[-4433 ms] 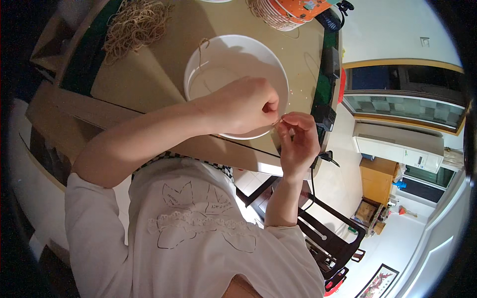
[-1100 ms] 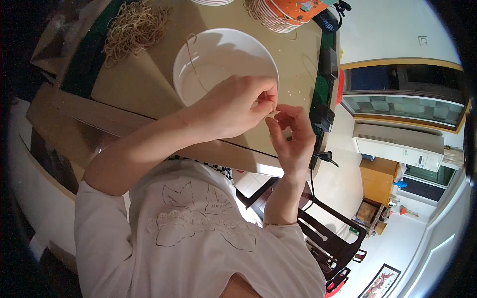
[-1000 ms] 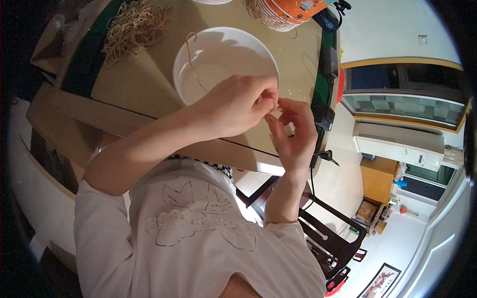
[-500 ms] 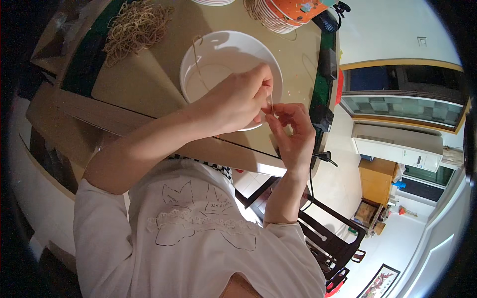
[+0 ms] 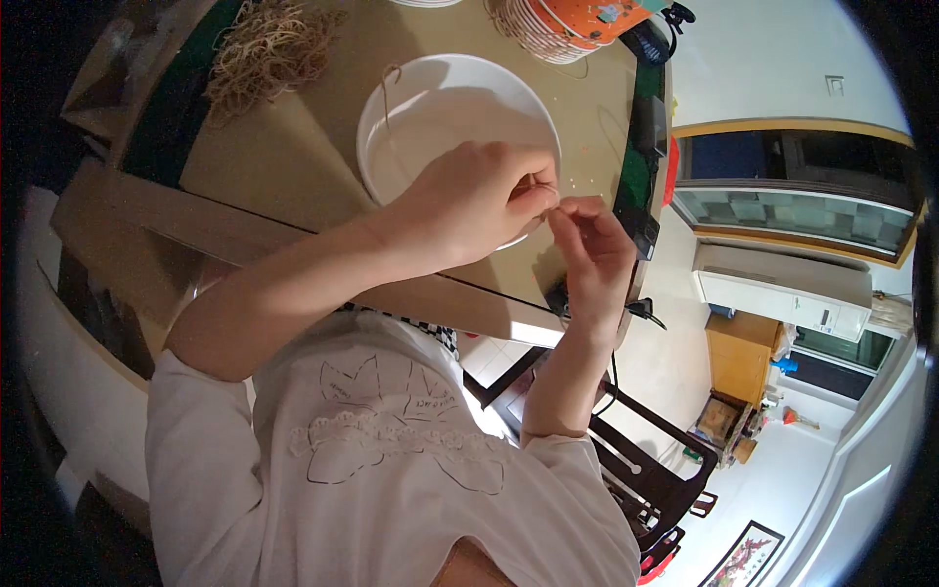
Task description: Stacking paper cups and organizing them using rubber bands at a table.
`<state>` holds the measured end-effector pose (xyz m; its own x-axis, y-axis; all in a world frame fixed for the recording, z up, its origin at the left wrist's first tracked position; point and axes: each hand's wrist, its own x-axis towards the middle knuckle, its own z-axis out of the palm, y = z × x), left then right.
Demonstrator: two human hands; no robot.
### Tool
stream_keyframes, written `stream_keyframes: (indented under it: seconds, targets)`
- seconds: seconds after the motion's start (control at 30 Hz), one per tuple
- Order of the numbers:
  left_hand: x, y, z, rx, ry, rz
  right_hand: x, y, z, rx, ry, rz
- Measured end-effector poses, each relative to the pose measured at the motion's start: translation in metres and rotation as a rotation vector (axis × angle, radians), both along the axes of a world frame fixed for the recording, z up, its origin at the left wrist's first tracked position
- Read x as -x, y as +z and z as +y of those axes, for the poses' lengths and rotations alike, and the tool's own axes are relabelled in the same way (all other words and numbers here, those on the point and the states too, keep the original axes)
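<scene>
A round white tub (image 5: 370, 117) stands at the table's near side, in front of me. My left hand (image 5: 479, 201) reaches over its near rim, fingers curled and closed on a thin beige cord (image 5: 387, 106). A length of this cord loops over the tub's far left rim and runs down inside, toward my left hand. Just right of the tub, my right hand (image 5: 595, 245) pinches the cord at the left fingertips. The two hands' fingertips meet there. The short piece between them is very thin, and my fingers partly hide it.
A tangled heap of beige cord (image 5: 269, 61) lies at the far left of the table (image 5: 323, 147). Stacked orange paper buckets (image 5: 577, 24) with cord around them stand at the far right. Black adapters (image 5: 641, 233) sit along the right edge. A dark chair (image 5: 646, 460) is at lower right.
Both hands have moved a little to the right, with their fingertips still together. My left hand has turned slightly, and its thumb and fingers now point more toward the right hand.
</scene>
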<state>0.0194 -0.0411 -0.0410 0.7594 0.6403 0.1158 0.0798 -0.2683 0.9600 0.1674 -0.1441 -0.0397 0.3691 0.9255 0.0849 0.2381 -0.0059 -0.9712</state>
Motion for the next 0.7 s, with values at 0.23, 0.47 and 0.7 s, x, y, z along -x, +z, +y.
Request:
stream_keyframes:
  seconds: [0.23,0.47,0.7]
  targets:
    - [-0.006,0.000,-0.003,0.004,0.004,-0.197,-0.001,-0.006,-0.003,0.051,0.054,-0.192]
    - [-0.008,-0.005,-0.002,0.095,-0.022,-0.276,-0.004,0.004,0.001,0.073,0.148,-0.300]
    - [-0.005,-0.007,0.004,-0.055,0.065,-0.107,0.001,0.000,-0.007,-0.097,-0.075,-0.002]
